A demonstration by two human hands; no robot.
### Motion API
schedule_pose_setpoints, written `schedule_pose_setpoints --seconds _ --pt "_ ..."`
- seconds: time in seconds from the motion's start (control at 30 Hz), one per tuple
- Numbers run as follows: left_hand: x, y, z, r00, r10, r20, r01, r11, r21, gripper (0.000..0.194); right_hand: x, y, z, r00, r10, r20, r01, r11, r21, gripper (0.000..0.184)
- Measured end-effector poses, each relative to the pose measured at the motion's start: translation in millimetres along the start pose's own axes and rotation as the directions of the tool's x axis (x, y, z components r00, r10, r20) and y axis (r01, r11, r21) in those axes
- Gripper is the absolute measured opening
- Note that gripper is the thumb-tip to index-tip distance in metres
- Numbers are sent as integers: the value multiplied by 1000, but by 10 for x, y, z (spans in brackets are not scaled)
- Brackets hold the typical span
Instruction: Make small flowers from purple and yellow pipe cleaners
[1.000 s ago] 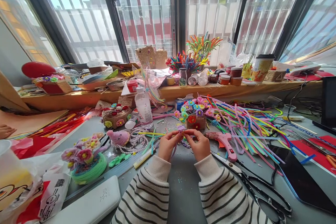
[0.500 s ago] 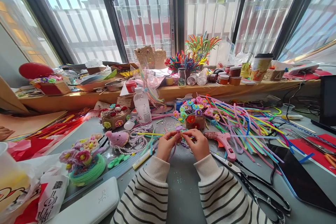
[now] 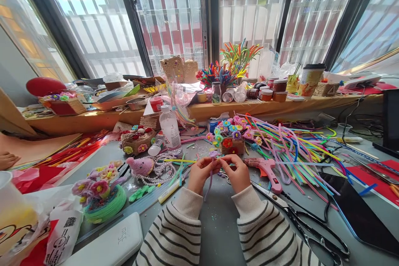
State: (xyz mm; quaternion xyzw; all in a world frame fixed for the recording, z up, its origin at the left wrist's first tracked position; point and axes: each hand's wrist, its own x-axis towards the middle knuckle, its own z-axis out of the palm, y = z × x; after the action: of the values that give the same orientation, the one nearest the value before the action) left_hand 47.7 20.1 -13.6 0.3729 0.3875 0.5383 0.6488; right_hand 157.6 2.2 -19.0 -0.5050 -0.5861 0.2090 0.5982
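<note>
My left hand (image 3: 201, 174) is closed in a pinch on a light purple pipe-cleaner flower (image 3: 213, 154), whose fuzzy stem (image 3: 208, 187) dangles below the fingers. Against its fingertips, my right hand (image 3: 236, 173) is pinched too, right beside the flower. A tiny yellowish bit shows at the right fingertips, too small to name. Just beyond the hands is a twine-wrapped box (image 3: 231, 146) covered in colourful pipe-cleaner flowers. A pink glue gun (image 3: 268, 173) lies close to the right hand, and large black-handled scissors (image 3: 299, 216) rest beside the right forearm.
Loose pipe cleaners (image 3: 289, 149) are heaped at the right, near a dark phone (image 3: 358, 208). On the left are a water bottle (image 3: 170, 126), bead strings (image 3: 165, 168), a green flower pot (image 3: 106, 203) and a white power bank (image 3: 109, 243). Another person's hand (image 3: 8, 160) shows at the far left.
The purple stem now hangs further out below my left fingers, and the flower stands out more above them. Both hands stay together in nearly the same place. The view has shifted slightly.
</note>
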Motion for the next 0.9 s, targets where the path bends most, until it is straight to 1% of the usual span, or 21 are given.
schedule_pose_setpoints --seconds 0.1,0.2,0.27,0.33,0.47,0.57,0.63,0.7,0.77,0.83,0.87,0.9 --pt "1 3 -5 999 47 1 -47 998 51 25 7 -4 -31 1000 -10 27 11 1000 -21 17" --pt "-18 29 7 993 117 7 -117 983 142 24 18 15 -66 998 -31 56 34 998 -51 17" --pt "-32 45 17 985 167 34 -171 962 212 21 25 33 -84 997 -39 71 45 996 -71 18" --pt "-40 51 23 976 203 84 -218 941 259 17 30 44 -97 996 -43 73 50 994 -95 19" --pt "-33 28 13 960 213 183 -256 933 255 14 28 29 -117 997 -60 54 67 989 -133 21" --pt "-23 11 -4 953 224 204 -274 923 271 13 22 8 -131 995 -90 45 95 986 -137 21" --pt "-20 10 -16 950 245 196 -298 899 320 12 21 5 -141 995 -101 -17 98 986 -136 20" --pt "-18 13 -30 934 307 181 -356 838 413 11 25 13 -151 988 -94 -124 79 990 -120 20" --pt "-19 17 -43 889 409 205 -452 712 537 11 29 22 -160 972 -86 -217 67 993 -93 21" --pt "-24 20 -49 830 485 276 -537 558 633 12 32 24 -163 962 -106 -251 89 993 -77 21" --pt "-27 22 -50 807 501 311 -564 500 658 13 32 20 -162 959 -130 -251 114 991 -76 21" --pt "-31 23 -48 794 508 335 -579 462 671 14 31 15 -160 957 -161 -243 146 986 -79 20"
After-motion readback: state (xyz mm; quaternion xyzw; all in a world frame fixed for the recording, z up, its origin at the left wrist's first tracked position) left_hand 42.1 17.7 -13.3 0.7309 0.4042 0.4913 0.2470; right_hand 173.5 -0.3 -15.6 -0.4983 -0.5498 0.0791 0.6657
